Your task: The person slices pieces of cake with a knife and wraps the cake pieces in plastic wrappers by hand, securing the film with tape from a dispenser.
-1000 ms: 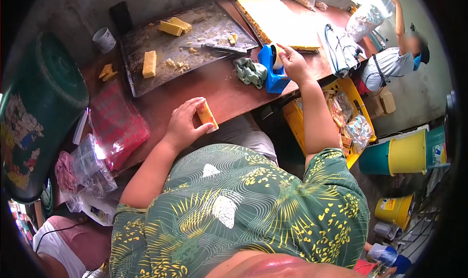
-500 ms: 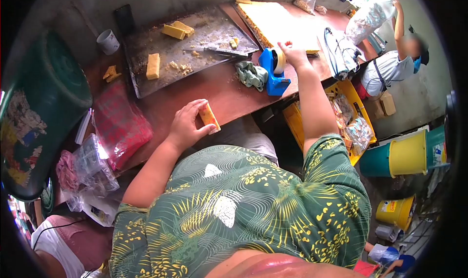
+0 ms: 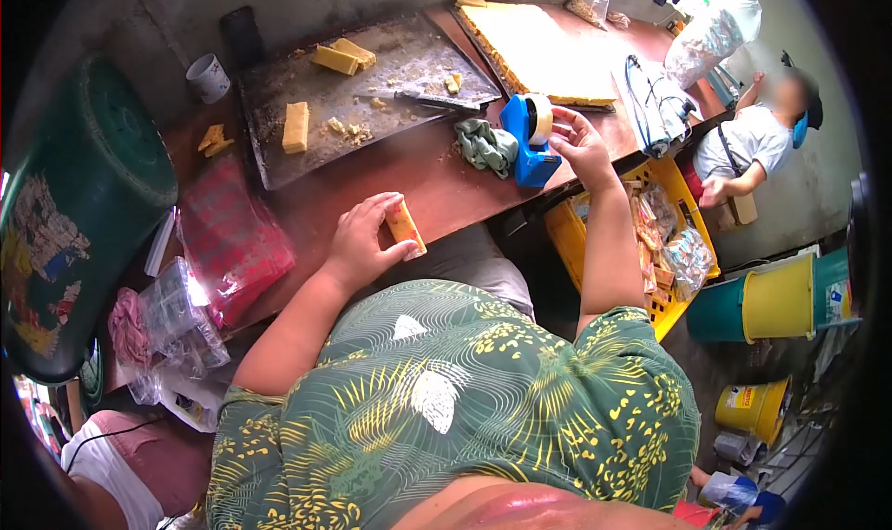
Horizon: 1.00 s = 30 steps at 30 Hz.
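Observation:
My left hand point(image 3: 364, 242) holds a wrapped yellow cake piece point(image 3: 405, 227) between thumb and fingers, over the table's front edge. My right hand point(image 3: 581, 146) is beside the tape roll point(image 3: 540, 119) on the blue tape dispenser point(image 3: 517, 121), its fingers curved; whether they touch tape is too small to tell. A grey-green cloth point(image 3: 487, 146) lies left of the dispenser. Behind stands a dark tray point(image 3: 325, 93) with several cake pieces point(image 3: 295, 127), crumbs and a knife point(image 3: 423, 98). A large sheet of cake point(image 3: 544, 52) is at the back.
A yellow crate point(image 3: 567, 242) with wrapped pieces stands below the table at right. Another person point(image 3: 762, 130) is beyond it. Red plastic point(image 3: 232, 237) and a green tub point(image 3: 121, 158) are at left. Buckets point(image 3: 779, 302) stand at far right, a white cup point(image 3: 208, 79) behind.
My right hand dropped from above the dispenser to beside its tape roll, its fingers spreading somewhat. My left hand still holds the piece. The other person lowered their arms from the big plastic bag.

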Tool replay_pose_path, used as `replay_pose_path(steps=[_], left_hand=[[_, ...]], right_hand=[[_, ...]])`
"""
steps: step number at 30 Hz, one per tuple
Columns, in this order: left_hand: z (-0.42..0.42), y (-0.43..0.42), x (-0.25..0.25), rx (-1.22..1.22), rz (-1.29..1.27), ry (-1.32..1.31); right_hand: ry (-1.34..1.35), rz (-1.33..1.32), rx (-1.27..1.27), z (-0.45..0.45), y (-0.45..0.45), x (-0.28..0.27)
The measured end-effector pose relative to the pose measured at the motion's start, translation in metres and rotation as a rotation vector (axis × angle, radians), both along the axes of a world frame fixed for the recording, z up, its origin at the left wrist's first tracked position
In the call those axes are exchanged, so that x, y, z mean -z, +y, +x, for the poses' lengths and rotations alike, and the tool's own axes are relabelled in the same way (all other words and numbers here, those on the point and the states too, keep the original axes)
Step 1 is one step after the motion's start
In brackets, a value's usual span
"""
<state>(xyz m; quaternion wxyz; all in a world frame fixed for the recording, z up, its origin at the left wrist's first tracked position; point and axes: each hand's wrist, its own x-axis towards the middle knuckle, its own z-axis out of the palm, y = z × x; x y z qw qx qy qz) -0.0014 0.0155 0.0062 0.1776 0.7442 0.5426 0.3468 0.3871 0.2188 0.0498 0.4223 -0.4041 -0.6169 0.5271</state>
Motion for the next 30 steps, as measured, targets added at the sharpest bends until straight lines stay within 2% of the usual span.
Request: replay_pose_path(steps=[5,21,30], left_hand=[[0.001,-0.002,-0.001,-0.015,0.007,0.002],[0.001,0.0,-0.001,-0.005,0.029,0.002],[0.001,0.0,0.001,-0.008,0.008,-0.006]], right_hand=[[0.077,0.011,-0.078,-0.003,0.013,0.008],[0.214,0.148,0.069,-0.008,0.022,0.026],[0.107,0.145,0.226,-0.014,0.013,0.023]])
